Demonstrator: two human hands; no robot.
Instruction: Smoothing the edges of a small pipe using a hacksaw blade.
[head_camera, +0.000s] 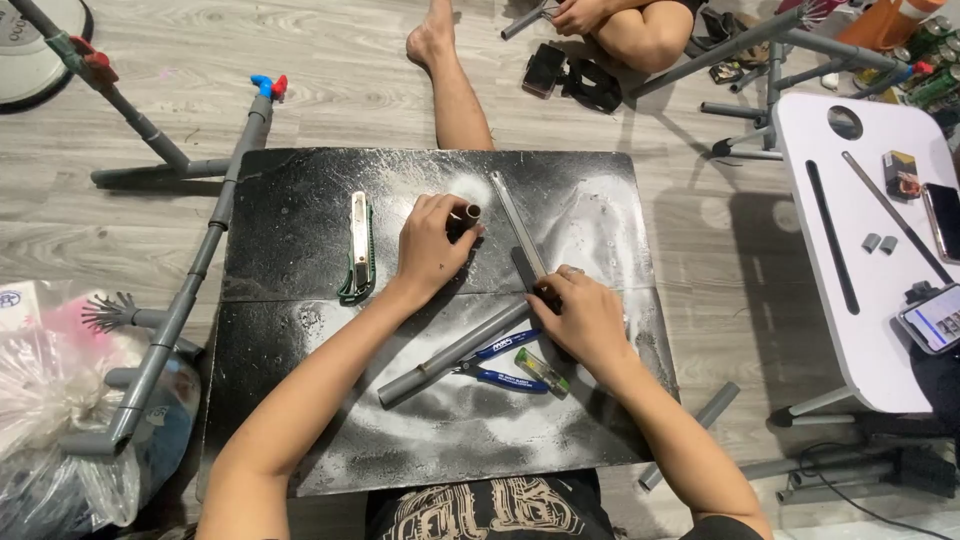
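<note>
— Head view, hands first: what is the left hand (432, 245) doing?

— It is curled shut around a short dark pipe (467, 222), whose open round end pokes out past the fingers on the far side. The pipe sits on the black board (300, 200), under the palm.

— And the right hand (588, 318)?

— It lies lower and to the right, fingers bent and pressing down on the near end of a flat metal file (520, 236). The file runs away from that hand toward the far edge of the board, passing just right of the left hand's pipe.

— How close are the two hands?

— Near, but apart; the file lies between them.

— What is right beside the right hand?

— A long grey pipe (455, 352) lies slantwise on the board, its upper end under or at that hand's thumb side; I cannot tell whether they touch. Blue-handled pliers (505, 362) lie just below that pipe, and a small green-tipped tool (542, 371) sits beside the pliers, by the wrist.

— And to the left?

— A box cutter (358, 245) with a green edge lies alone, left of the left hand, clear of it.

— Farther out?

— White dust covers the board. A grey pipe frame (190, 270) lies on the wooden floor at the left, by a plastic bag (50, 400). A white table (860, 260) stands at the right with a phone (932, 318) on it. Another person's knee (645, 30) shows at the top.
</note>
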